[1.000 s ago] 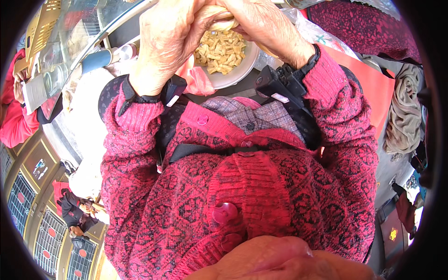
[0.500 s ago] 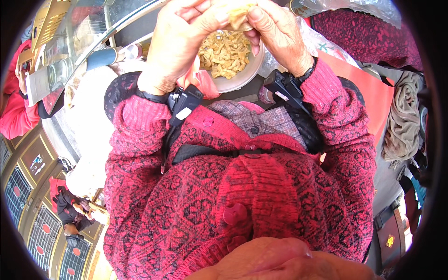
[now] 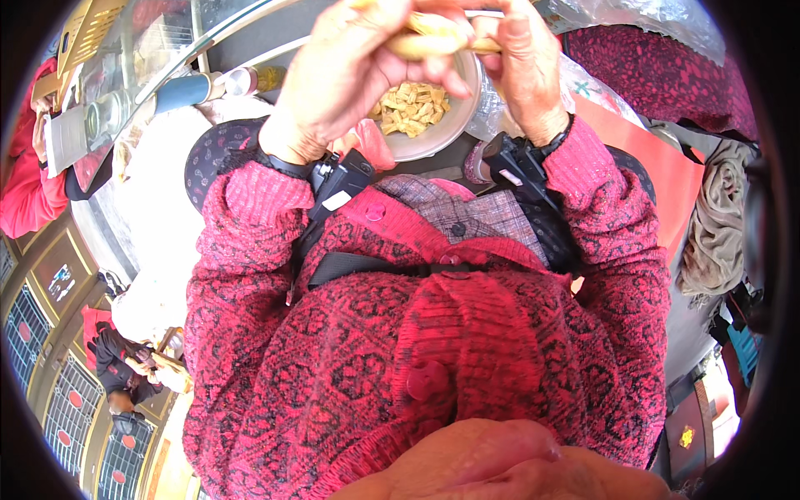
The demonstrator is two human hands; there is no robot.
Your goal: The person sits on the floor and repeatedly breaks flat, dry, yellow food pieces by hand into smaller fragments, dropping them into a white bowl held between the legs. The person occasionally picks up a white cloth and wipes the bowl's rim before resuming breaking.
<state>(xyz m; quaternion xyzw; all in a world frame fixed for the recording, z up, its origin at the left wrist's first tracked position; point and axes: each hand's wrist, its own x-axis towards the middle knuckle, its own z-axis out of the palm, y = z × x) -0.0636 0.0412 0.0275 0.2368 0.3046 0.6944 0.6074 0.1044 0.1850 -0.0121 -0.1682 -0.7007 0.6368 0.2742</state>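
Observation:
Both hands are raised over a white bowl (image 3: 423,151) of pale yellow, strip-like food pieces (image 3: 410,110). My left hand (image 3: 337,87) is curled around a soft yellow food piece (image 3: 427,43), its kind unclear, and the lower fingers reach out over the bowl. At the piece's right end, my right hand (image 3: 533,71) pinches with thumb and fingers. The fingertips partly cover the piece. A pink plastic bag or cloth (image 3: 369,143) lies against the bowl beneath my left wrist. Each wrist wears a strap with a small black device.
Left of the bowl are a blue cylinder (image 3: 182,93), a small jar (image 3: 242,81) and a yellow basket (image 3: 90,33). At the right lie a red sheet (image 3: 637,158), clear plastic (image 3: 642,21) and a crumpled taupe scarf (image 3: 718,221). Another person's pink sleeve (image 3: 37,200) shows at far left.
Both hands have shifted slightly right and turned, with the yellow piece now stretching sideways between them. My left fingers have spread lower and cover more of the bowl.

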